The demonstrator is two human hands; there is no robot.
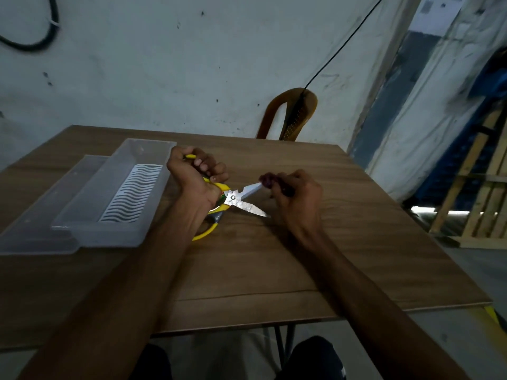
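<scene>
So the left hand (pixel 196 175) has its fingers (pixel 204 164) clenched round the yellow handles of the scissors (pixel 241 200), which sit low over the middle of the desk (pixel 247 270) with the blades spread open and pointing right. The right hand (pixel 297 198) is pinching a small dark purple piece (pixel 266 180) right against the tip of the far blade. Off to the left there's a clear plastic tray (pixel 82 231) with a white slatted insert (pixel 131 193), plus a flat clear lid (pixel 33 237) just left of it.
</scene>
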